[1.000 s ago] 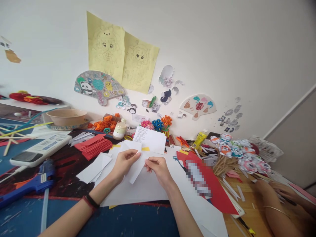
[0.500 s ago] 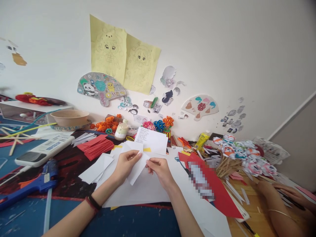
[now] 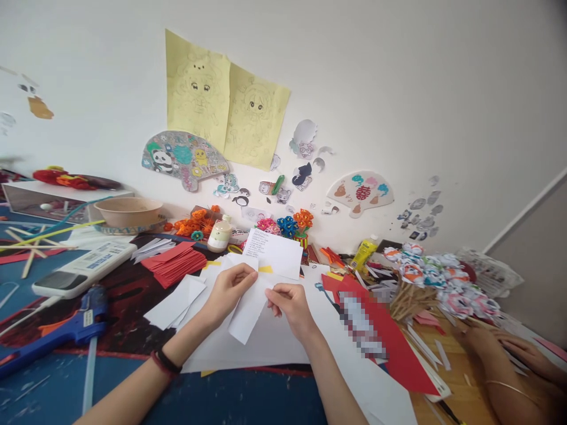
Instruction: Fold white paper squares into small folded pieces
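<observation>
White paper strip (image 3: 248, 310) was pinched at its top edge by left hand (image 3: 229, 291) and right hand (image 3: 290, 302), each grip closed, strip hanging clear above the table (image 3: 248, 395).

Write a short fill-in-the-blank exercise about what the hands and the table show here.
1. The left hand and right hand both hold a strip of ____ paper.
2. The glue gun lying at the left has a ____ body.
3. The stack of folded cards beyond the left hand is ____.
4. The two drawings taped to the wall are on ____ paper.

Missing words: white; blue; red; yellow
</observation>
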`<state>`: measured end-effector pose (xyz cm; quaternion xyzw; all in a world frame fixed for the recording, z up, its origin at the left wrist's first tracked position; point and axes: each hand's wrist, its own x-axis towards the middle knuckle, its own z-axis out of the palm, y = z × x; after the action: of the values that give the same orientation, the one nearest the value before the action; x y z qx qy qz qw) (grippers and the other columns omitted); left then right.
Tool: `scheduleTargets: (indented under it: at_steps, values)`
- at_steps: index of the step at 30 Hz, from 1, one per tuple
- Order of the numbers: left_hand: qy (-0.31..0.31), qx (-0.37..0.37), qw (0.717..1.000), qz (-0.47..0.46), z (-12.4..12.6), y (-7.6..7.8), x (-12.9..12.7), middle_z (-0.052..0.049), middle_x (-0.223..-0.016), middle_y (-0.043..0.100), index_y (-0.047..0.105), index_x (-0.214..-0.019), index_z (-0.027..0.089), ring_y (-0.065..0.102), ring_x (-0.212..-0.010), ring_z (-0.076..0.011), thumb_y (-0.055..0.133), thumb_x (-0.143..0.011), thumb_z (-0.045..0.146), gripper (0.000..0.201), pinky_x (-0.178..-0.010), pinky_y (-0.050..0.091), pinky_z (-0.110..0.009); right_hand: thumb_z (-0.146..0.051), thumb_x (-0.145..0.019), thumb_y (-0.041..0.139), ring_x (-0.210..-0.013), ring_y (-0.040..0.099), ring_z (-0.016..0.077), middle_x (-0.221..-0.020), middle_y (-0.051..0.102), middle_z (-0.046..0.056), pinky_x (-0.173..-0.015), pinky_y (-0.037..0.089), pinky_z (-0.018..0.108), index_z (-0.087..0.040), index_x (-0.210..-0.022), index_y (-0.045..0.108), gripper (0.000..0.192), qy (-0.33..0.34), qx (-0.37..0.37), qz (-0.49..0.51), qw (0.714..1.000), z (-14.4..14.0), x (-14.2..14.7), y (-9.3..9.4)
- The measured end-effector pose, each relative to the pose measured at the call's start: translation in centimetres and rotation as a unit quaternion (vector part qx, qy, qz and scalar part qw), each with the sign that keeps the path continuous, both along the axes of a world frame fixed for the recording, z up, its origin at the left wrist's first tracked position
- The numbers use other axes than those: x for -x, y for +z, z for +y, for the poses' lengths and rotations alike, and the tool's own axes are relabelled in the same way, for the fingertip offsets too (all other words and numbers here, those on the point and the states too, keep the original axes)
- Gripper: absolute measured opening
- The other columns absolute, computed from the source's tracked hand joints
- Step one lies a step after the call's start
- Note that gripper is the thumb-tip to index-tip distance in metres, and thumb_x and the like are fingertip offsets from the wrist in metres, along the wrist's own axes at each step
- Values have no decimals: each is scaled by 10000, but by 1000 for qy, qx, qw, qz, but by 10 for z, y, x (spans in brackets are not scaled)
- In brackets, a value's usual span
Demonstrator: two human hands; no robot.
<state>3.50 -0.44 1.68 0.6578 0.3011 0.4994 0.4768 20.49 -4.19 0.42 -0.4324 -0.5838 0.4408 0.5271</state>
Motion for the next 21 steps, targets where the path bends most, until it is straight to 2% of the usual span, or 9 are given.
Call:
scheduleTargets:
  at_steps: [5,10,13,16,21]
  values:
    - [39,-14,999,18,0,-2,-1,48,-570,450,509,-670,156,396,-539,-86,547,-806,382,267,-496,290,-192,-332,-779,627,-414,402,76,-470,494,-20,-420,288,217,-139,-555,581,299,0,-12,-9,1000,0,0,-1]
    - [-3,28,999,42,1,-4,0,48,-568,432,475,-667,162,380,-530,-89,494,-821,441,319,-478,265,-193,-311,-781,623,-419,406,77,-467,489,-23,-427,292,216,-139,-545,570,297,-6,-23,-10,1000,1,-1,-2]
    - [39,-20,996,76,0,-2,1,57,-544,355,414,-601,170,326,-521,-86,482,-825,440,357,-474,232,-198,-306,-773,629,-420,409,76,-487,507,-18,-425,296,216,-140,-545,569,289,-4,-22,-5,1000,1,-1,-3]
    - [62,-52,992,93,-3,1,1,49,-576,379,430,-615,169,344,-554,-93,457,-841,431,348,-504,259,-203,-303,-770,631,-410,396,73,-483,501,-22,-417,283,216,-142,-543,563,287,-6,-25,8,1000,2,-2,-4]
    - [-3,-28,993,111,-4,0,-1,48,-568,360,408,-599,172,340,-546,-96,432,-846,454,375,-496,252,-208,-291,-768,638,-401,373,63,-475,489,-28,-415,250,218,-143,-535,545,291,-35,-46,29,998,2,-4,-3]
